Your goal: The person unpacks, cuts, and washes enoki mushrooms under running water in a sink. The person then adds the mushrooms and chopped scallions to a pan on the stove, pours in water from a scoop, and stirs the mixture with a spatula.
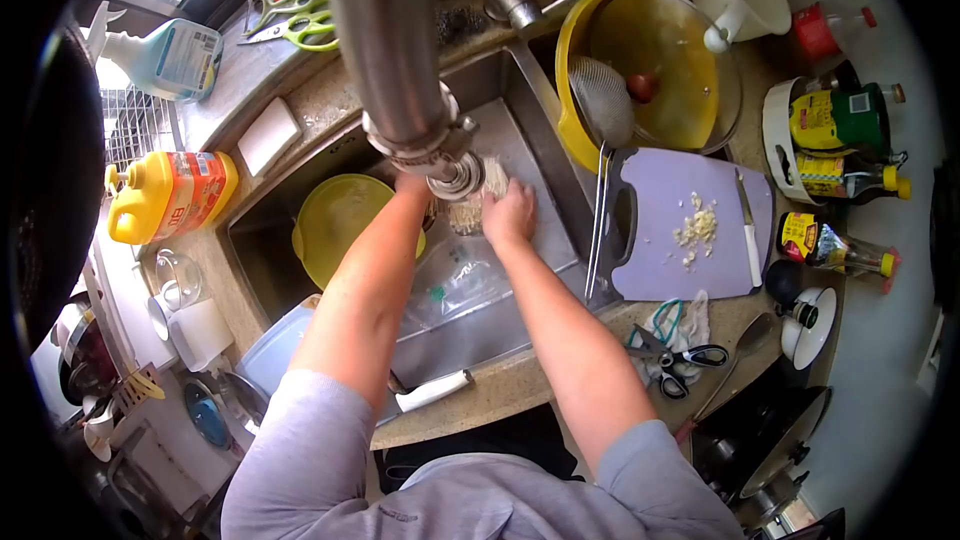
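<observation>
Under faucet [395,60], steadied pale clump [466,218] with right hand [511,213]; could not tell grip of left hand [411,184]; likely needed firm support.

The clear wrapping [463,280] is glossy, crinkled plastic, the sink [537,162] smooth, satiny metal.

the right fingers [514,198] touch a pale bundle [466,219] in the sink [548,230].
</observation>
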